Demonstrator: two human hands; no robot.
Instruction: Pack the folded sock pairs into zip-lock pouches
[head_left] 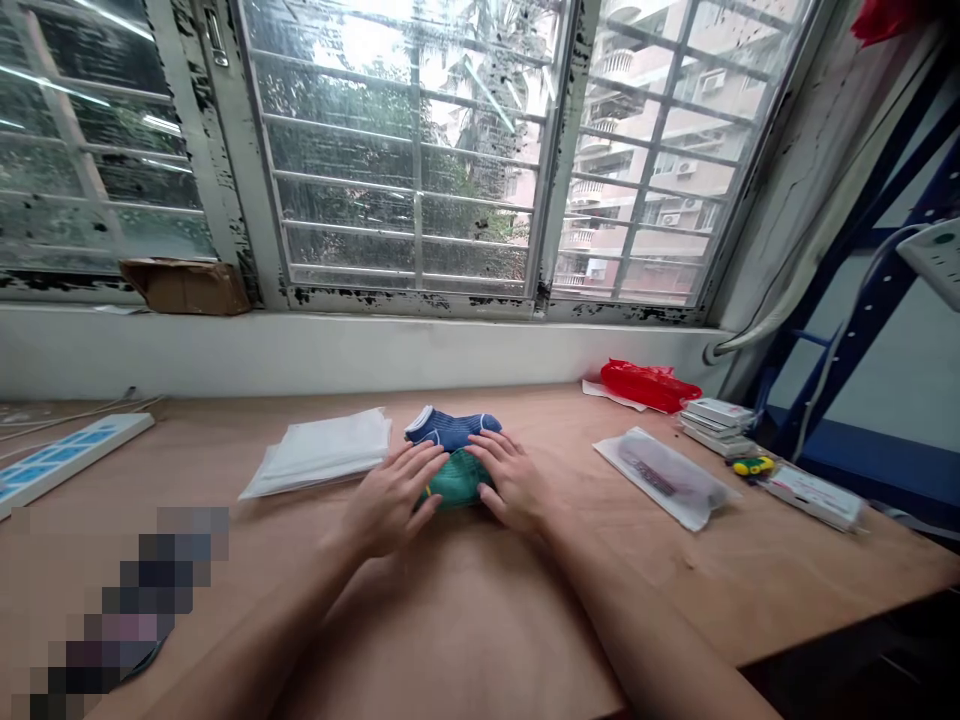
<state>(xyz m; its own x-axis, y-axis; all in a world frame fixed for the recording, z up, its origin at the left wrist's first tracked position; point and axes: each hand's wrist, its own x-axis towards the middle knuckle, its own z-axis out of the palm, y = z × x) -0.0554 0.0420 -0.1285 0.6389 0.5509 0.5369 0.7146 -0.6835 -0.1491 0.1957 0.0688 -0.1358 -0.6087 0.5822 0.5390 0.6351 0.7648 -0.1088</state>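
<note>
A green sock (456, 482) lies on the wooden table between my two hands. Just beyond it is a blue sock (450, 430) with white trim, lying flat. My left hand (397, 490) rests over the green sock's left end, fingers stretched out and the thumb on its near edge. On the opposite end, my right hand (510, 480) lies with its fingers extended, their tips reaching the blue sock. Parts of both socks are hidden under the fingers.
Left of the socks lies a stack of white plastic bags (322, 450). To the right are a clear bag (660, 475) with something dark inside, a red plastic bag (649, 385), small boxes (716, 420) and a yellow item (752, 466). A power strip (75, 455) lies far left.
</note>
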